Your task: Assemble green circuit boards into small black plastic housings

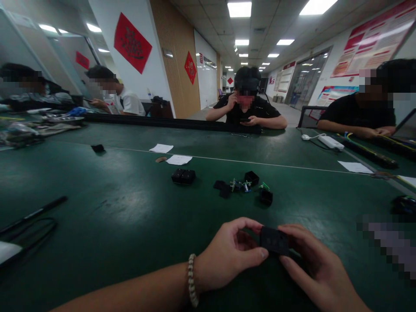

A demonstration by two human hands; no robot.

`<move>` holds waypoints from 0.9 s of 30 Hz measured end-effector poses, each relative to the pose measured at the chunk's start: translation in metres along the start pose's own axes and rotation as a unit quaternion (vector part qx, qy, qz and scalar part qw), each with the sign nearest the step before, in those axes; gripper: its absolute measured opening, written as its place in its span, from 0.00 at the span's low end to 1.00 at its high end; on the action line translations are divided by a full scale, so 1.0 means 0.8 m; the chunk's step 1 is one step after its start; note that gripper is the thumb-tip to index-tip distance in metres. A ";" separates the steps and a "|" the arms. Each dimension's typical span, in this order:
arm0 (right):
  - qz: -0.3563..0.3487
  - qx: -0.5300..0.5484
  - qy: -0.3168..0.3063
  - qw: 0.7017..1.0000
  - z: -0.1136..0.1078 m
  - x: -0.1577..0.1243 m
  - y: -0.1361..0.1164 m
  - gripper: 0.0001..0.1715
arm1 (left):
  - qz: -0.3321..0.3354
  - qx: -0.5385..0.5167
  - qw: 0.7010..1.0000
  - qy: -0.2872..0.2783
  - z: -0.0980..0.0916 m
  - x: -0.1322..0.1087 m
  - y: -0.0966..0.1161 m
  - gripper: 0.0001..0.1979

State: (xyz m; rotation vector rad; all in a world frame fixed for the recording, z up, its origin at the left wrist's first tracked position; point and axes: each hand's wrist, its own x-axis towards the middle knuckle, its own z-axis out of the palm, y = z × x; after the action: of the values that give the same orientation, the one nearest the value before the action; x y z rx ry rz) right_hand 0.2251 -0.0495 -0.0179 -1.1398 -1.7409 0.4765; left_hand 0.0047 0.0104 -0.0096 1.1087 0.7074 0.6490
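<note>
A small black box [274,241], its flat face turned up, is held low over the green table between my two hands. My left hand [232,247], with a beaded bracelet at the wrist, pinches its left edge between thumb and fingers. From the other side, my right hand [313,255] grips the right edge the same way. Beyond them lie an open black box shell [266,197], another open shell [251,177], small green circuit boards [236,185] and thin black plates [222,188]. Farther left sit two closed black boxes [183,176] side by side.
White paper sheets [179,160] lie past the boxes. A black rod [35,213] and a cable loop are at the left. A white power strip [330,142] rests at the far right. One person [247,99] sits opposite; others sit at both sides.
</note>
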 end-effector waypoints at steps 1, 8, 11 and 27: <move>0.002 0.001 -0.001 1.000 0.000 0.000 0.000 0.24 | 0.001 -0.002 1.000 -0.001 0.000 0.000 0.000 0.23; -0.004 -0.002 0.005 1.000 0.002 0.004 0.001 0.25 | -0.008 0.000 1.000 0.000 0.001 0.000 0.001 0.23; -0.005 -0.002 0.005 1.000 0.002 0.004 0.000 0.25 | -0.010 0.006 1.000 0.003 0.001 0.001 0.003 0.23; 0.008 -0.009 -0.007 1.000 -0.002 0.000 0.001 0.24 | -0.011 0.013 1.000 0.002 0.001 -0.001 0.006 0.23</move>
State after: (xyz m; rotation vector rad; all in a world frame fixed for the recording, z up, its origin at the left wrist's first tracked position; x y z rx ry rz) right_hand 0.2264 -0.0493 -0.0174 -1.1672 -1.7529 0.4801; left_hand 0.0047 0.0110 -0.0045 1.1221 0.7324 0.6252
